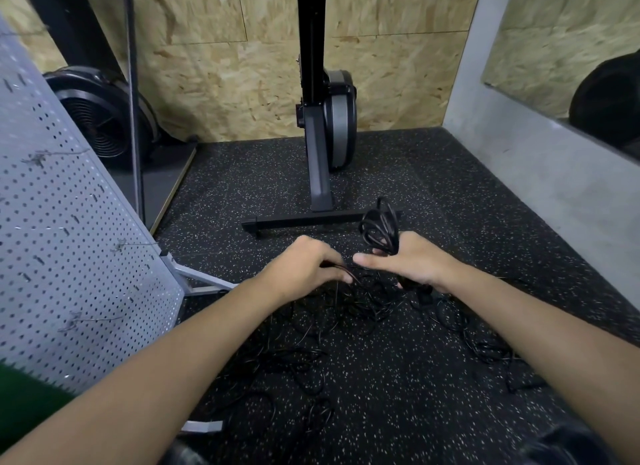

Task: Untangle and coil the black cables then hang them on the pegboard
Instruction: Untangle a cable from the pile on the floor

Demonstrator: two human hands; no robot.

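Note:
A tangle of thin black cables [349, 312] lies spread over the speckled black floor in front of me. My right hand [408, 262] grips a small coil of black cable [379, 229] that stands up above the fist, thumb pointing left. My left hand [308, 262] pinches a strand of cable that runs between both hands. The grey pegboard [62, 229] stands tilted at the left, with a few metal hooks on it.
An upright black rowing machine [325, 125] stands behind the cables, its foot bar [304, 220] just beyond my hands. A black fan unit [100, 118] sits at the back left. The pegboard's metal feet [204, 281] reach onto the floor. A grey wall runs along the right.

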